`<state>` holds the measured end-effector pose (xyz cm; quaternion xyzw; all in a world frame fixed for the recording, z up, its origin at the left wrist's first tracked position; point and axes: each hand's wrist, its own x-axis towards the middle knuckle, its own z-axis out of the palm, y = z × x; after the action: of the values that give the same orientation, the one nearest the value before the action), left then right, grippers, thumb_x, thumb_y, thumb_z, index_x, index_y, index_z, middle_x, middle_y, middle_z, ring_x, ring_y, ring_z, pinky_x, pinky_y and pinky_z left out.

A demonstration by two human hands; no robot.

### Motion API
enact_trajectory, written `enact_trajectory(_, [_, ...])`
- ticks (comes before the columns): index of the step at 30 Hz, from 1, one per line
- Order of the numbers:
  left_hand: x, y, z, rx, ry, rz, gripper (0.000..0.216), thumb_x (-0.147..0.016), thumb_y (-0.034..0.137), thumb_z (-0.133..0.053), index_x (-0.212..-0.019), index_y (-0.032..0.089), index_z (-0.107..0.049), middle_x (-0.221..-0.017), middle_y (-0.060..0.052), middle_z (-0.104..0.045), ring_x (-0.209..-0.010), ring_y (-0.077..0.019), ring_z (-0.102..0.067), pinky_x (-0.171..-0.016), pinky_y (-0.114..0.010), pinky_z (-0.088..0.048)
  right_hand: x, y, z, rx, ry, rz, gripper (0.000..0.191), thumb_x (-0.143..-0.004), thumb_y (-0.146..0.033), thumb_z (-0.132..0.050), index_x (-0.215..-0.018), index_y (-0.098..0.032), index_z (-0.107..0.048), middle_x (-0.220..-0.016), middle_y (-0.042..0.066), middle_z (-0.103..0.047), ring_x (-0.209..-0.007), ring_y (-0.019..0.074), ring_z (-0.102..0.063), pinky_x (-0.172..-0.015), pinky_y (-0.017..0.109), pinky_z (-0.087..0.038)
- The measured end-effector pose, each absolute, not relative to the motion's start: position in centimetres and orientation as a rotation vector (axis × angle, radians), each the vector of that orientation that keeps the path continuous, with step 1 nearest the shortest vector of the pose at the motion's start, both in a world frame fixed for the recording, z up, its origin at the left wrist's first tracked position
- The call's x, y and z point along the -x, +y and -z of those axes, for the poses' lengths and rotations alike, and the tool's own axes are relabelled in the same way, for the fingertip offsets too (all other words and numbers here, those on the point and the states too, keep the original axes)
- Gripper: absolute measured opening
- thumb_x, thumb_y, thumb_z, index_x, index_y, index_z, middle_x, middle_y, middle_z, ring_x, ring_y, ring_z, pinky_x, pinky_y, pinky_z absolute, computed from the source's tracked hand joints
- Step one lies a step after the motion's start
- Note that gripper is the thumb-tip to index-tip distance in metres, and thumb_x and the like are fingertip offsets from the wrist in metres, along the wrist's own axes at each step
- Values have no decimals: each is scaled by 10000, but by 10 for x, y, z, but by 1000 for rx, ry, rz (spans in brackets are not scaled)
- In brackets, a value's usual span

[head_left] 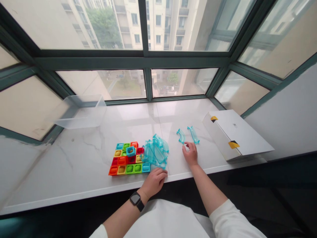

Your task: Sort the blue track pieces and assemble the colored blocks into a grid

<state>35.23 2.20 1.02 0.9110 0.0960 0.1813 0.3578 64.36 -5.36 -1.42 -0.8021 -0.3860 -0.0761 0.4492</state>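
Note:
A flat grid of colourful square blocks (pixel 125 159) lies on the white marble sill (pixel 81 158). A pile of clear blue curved track pieces (pixel 156 151) rests against its right side. My left hand (pixel 154 182), with a black watch on the wrist, lies curled at the sill's front edge just below that pile; I cannot see anything in it. My right hand (pixel 190 153) rests on the sill with fingers spread forward, its tips just short of two loose blue curved track pieces (pixel 187 135).
A clear plastic tub (pixel 83 112) stands at the back left of the sill. A white cardboard box (pixel 234 134) with yellow tape lies at the right. Window panes and dark green frames close the sill on three sides.

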Motion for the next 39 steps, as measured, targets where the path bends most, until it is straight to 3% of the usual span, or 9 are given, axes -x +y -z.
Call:
enact_trajectory(10, [-354,21,-12,-2366,228,-497,296,-949,40,-534,-1046,236,-733,-1118,-71,-747,-1084,-223,-667,-993,-400,-552,-557,-43,-52,1802,-1263,-176,186,-986,-320,-581,-1087,-241,-715,-979,64,-744,-969,240,-670,-943,369,-511])
enact_trajectory(15, [-356,21,-4,-2350,201,-559,311,-913,23,-548,-1058,219,-740,-1106,-77,-756,-1093,-236,-667,-1001,-428,-560,-523,-14,-77,1976,-1459,-305,117,-972,-304,-641,-959,-247,-742,-931,45,-759,-934,229,-680,-891,342,-479])
enact_trajectory(23, [-357,23,0,-2348,183,-568,344,-915,44,-539,-1121,213,-756,-1172,-96,-758,-1166,-279,-661,-1005,-478,-578,-499,22,-77,2395,-1421,-410,310,-984,-465,-632,-826,-225,-748,-875,120,-770,-762,244,-689,-667,322,-436])
enact_trajectory(28, [-356,22,3,-2349,187,-569,351,-908,41,-557,-1141,219,-749,-1209,-90,-751,-1177,-284,-657,-1025,-485,-573,-498,27,-76,2408,-1382,-479,322,-974,-437,-627,-754,-227,-732,-825,129,-761,-747,269,-698,-647,339,-424])
enact_trajectory(39, [-356,22,1,-2341,194,-559,354,-909,40,-554,-1144,220,-749,-1200,-89,-751,-1186,-281,-654,-1024,-475,-569,-498,25,-76,2288,-1320,-504,256,-934,-321,-614,-710,-231,-697,-719,51,-730,-672,188,-618,-586,284,-322])
